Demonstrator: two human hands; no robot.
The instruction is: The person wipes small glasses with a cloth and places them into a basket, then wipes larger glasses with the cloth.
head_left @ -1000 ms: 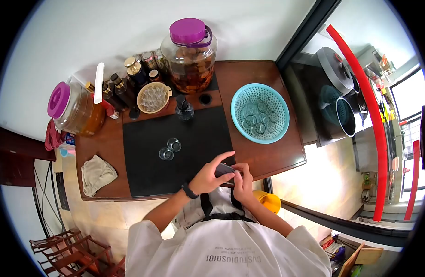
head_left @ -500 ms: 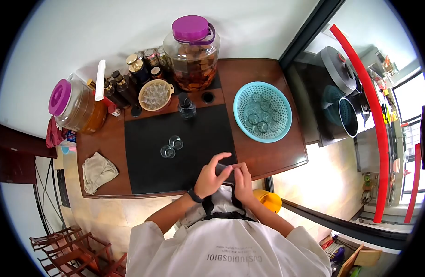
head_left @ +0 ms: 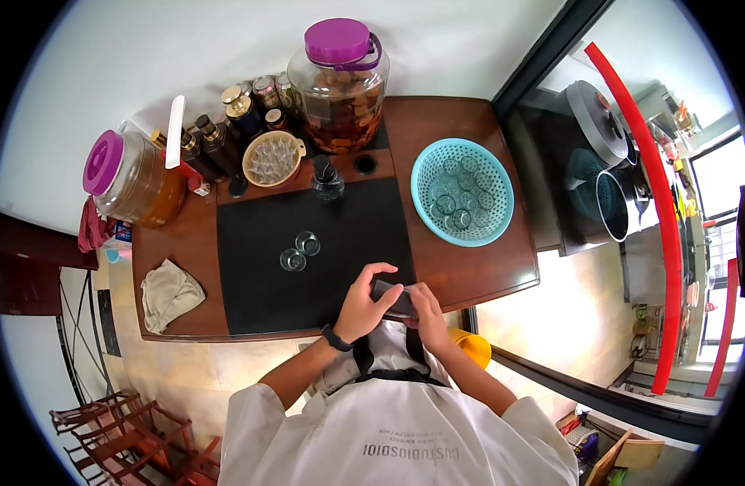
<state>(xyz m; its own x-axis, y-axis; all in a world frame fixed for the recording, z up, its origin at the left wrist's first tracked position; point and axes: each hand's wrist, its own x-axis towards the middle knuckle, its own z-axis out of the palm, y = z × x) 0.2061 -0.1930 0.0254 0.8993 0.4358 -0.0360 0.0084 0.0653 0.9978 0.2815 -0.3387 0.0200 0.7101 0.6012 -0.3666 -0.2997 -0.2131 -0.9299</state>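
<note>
A dark flat object like a phone point(head_left: 394, 300) is held between both hands over the table's front edge. My left hand point(head_left: 362, 308), with a black band on the wrist, grips its left side, index finger stretched over the top. Fingers of my right hand point(head_left: 425, 314) are closed on its right end. Two small clear glasses point(head_left: 293, 259) stand side by side on the black mat point(head_left: 251, 304), up and left of my hands. A dark glass bottle point(head_left: 328, 180) stands at the mat's back edge.
On the right is a blue colander point(head_left: 506, 198) with several glasses. Large purple-lidded jars point(head_left: 340, 105) stand at the back and left. Bottles, cans and a small basket point(head_left: 249, 172) of clear items line the wall. A cloth point(head_left: 171, 297) lies at the left; a yellow bin point(head_left: 472, 348) sits below.
The dark object has tilted so that more of its face shows between my hands. The view has shifted slightly. The glasses on the mat stand as before.
</note>
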